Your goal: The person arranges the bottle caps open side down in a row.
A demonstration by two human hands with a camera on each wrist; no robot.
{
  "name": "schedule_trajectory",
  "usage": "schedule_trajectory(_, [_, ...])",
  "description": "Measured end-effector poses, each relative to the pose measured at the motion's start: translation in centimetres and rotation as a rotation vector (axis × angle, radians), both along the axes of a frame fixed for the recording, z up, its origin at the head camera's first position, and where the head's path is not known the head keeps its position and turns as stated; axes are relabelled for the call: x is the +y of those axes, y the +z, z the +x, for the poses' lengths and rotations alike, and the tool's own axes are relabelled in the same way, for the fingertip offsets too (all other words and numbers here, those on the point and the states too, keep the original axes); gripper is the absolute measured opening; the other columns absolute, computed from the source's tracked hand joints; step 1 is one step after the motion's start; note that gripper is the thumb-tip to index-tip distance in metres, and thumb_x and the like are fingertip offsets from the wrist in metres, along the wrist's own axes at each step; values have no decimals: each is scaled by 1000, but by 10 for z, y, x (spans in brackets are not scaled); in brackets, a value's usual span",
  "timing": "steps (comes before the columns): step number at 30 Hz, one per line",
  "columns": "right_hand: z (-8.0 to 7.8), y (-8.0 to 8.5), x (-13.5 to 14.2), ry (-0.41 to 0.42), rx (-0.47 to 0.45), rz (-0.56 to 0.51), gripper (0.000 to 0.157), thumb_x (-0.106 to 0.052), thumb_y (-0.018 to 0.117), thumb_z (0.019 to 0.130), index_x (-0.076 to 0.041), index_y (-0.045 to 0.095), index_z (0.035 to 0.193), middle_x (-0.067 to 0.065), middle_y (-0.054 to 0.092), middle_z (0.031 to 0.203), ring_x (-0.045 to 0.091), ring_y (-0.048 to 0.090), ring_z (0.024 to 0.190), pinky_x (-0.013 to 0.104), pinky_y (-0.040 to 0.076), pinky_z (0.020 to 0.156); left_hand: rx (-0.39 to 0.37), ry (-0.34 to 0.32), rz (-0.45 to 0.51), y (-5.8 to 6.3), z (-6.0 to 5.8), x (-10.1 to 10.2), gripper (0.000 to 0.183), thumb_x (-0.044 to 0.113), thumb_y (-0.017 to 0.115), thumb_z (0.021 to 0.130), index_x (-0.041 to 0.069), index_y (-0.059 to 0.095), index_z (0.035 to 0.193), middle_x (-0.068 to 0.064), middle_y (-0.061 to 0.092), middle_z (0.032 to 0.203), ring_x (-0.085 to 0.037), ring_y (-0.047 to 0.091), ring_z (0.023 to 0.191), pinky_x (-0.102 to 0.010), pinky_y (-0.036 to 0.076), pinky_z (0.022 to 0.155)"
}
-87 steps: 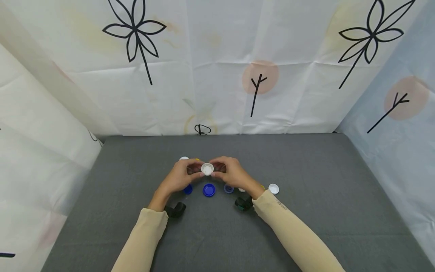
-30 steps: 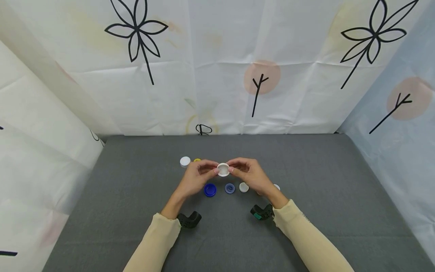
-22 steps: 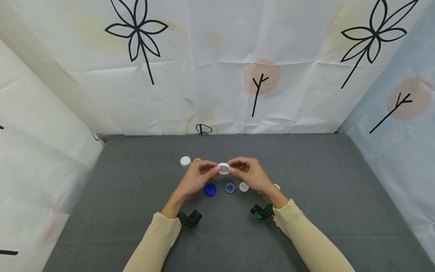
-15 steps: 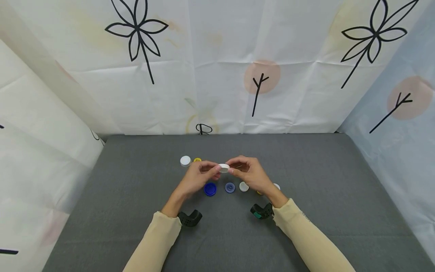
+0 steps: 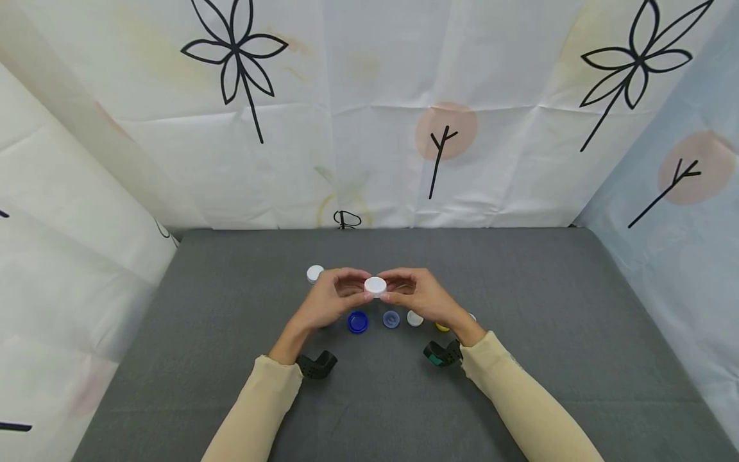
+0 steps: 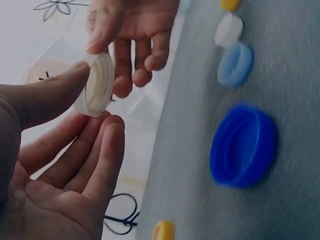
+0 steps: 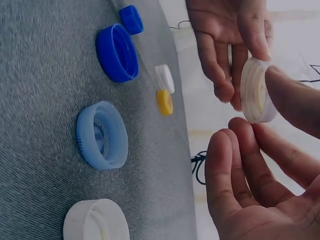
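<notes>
Left hand [image 5: 324,300] and right hand [image 5: 426,298] pinch a white cap [image 5: 375,286] above the bench [image 5: 375,410], short of its far edge; uneven pressure could flip the cap loose.

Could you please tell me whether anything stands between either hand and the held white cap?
Nothing visible does: the left hand and right hand pinch the white cap directly, and the large blue cap lies apart on the table.
</notes>
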State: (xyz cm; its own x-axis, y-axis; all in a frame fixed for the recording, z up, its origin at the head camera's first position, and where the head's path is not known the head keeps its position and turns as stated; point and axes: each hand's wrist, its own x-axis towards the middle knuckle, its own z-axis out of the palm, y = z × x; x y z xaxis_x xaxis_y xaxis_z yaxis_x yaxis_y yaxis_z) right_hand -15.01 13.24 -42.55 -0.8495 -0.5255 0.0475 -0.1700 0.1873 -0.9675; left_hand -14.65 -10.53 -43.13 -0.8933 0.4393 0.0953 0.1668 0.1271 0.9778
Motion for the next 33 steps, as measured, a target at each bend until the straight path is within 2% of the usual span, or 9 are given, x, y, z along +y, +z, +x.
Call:
schedule_trajectory(6, [-9, -3, -8, 6, 68, 55, 37, -4, 75, 92, 5, 65, 127, 18, 68, 113, 33, 66, 101, 39, 57, 86, 158, 25, -248, 1, -7, -3, 32, 13, 79, 90, 1, 70, 119, -9, 71, 111, -21, 69, 98, -40, 55, 90])
schedule_trajectory(11, [-20, -9, -19, -8, 133, 140, 37, -6, 78, 90, 2, 67, 125, 14, 70, 111, 30, 67, 101, 40, 57, 87, 233, 29, -428, 1, -16, -8, 33, 15, 82, 88, 2, 71, 116, -8, 70, 110, -23, 65, 101, -43, 54, 91])
schedule_trajectory(16, [-32, -13, -31, -24, 194, 273, 37, -11, 80, 89, -1, 70, 123, 10, 70, 111, 28, 67, 101, 36, 57, 86, 244, 33, -536, -1, -29, -12, 31, 17, 82, 89, 4, 72, 114, -8, 70, 109, -29, 63, 105, -47, 51, 93])
schedule_trajectory(22, [-42, -13, -45, -65, 227, 423, 35, -14, 82, 88, -3, 72, 120, 8, 71, 111, 23, 67, 101, 35, 55, 85, 250, 79, -660, -5, -39, -13, 31, 19, 82, 88, 5, 73, 115, -9, 69, 113, -29, 56, 106, -48, 46, 92])
schedule_trajectory(28, [-52, -16, -56, -100, 220, 503, 35, -16, 83, 87, -4, 73, 119, 8, 72, 110, 22, 68, 101, 37, 53, 89, 263, 105, -714, -10, -46, -14, 30, 19, 82, 88, 5, 73, 114, -11, 69, 114, -30, 54, 108, -51, 44, 94])
schedule_trajectory(33, [-56, -20, -61, -112, 235, 532, 33, -15, 84, 86, -3, 75, 116, 8, 69, 103, 22, 65, 97, 37, 52, 87, 266, 110, -769, -15, -50, -14, 31, 20, 81, 90, 6, 73, 116, -11, 68, 117, -33, 54, 115, -54, 41, 102])
